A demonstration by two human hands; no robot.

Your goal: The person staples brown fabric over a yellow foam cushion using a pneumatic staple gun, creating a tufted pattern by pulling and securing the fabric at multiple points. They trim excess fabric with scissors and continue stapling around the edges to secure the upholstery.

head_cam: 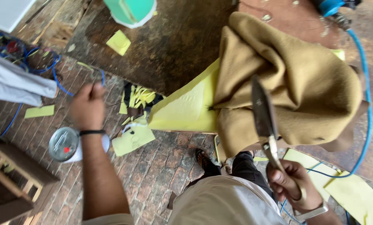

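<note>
— That big piece draped on the worktop (170, 46), what is it?

— The brown cloth (294, 83) looks like thick woven wool, matt and soft-folded. The worktop under it is dark, worn and rough, stained in patches.

— And the shears (264, 121) in the right hand (288, 181)?

— Dull grey metal, tarnished, no shine. Beside the cloth, the yellow sheet (186, 108) looks like matt foam or thick paper, faintly embossed.

— Below the worktop?

— The brick floor (153, 175) is rough and dusty. The round can lid (64, 143) there is glossy metal; the blue hose (367, 100) by the cloth is smooth plastic.
</note>
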